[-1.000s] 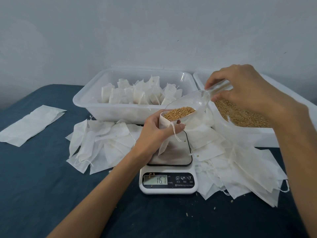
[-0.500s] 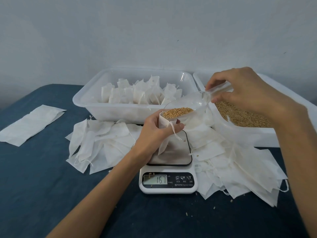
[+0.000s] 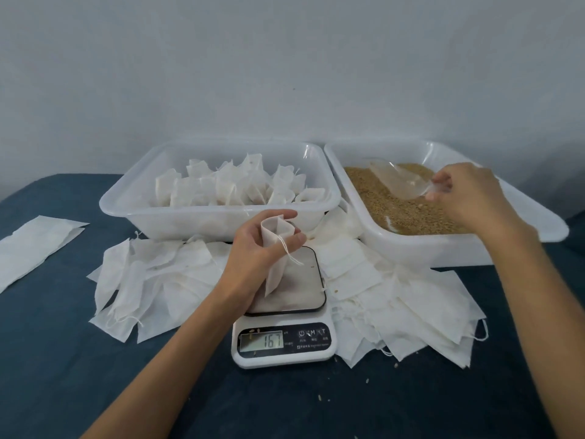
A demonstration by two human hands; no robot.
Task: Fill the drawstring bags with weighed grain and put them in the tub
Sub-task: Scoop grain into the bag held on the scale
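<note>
While left hand grips drawstring bag upright on scale reading 167, right hand pinches scoop handle in grain. Keep mouth open, close, move to tub.

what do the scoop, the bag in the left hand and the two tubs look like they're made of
Scoop: clear, glossy plastic by the look; the grain shows through it.
Bag held by the left hand: thin, matte white fabric, perhaps non-woven or filter paper; it creases softly, with a string.
Left tub and right tub: milky white, semi-translucent plastic with smooth, rounded rims.
</note>
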